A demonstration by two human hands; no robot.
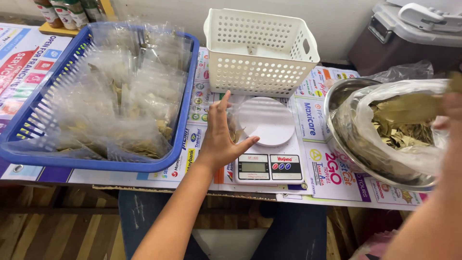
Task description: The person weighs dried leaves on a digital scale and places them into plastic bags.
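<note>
Left hand (220, 139) steadying a small clear plastic pouch (237, 126) on the white digital kitchen scale (267, 144).
Left fingers spread wide; right hand (450, 113) pinches dried brown leaves (409, 108).

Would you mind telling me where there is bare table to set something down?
A bare strip lies between the blue basket and the scale, though the left hand partly fills it. Another lies along the front edge beside the steel bowl. Behind the scale, the white basket crowds it.

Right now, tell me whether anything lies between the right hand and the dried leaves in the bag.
Nothing visible does. The right hand is already at the open mouth of the clear plastic bag in the steel bowl, fingers on a dried leaf.
</note>
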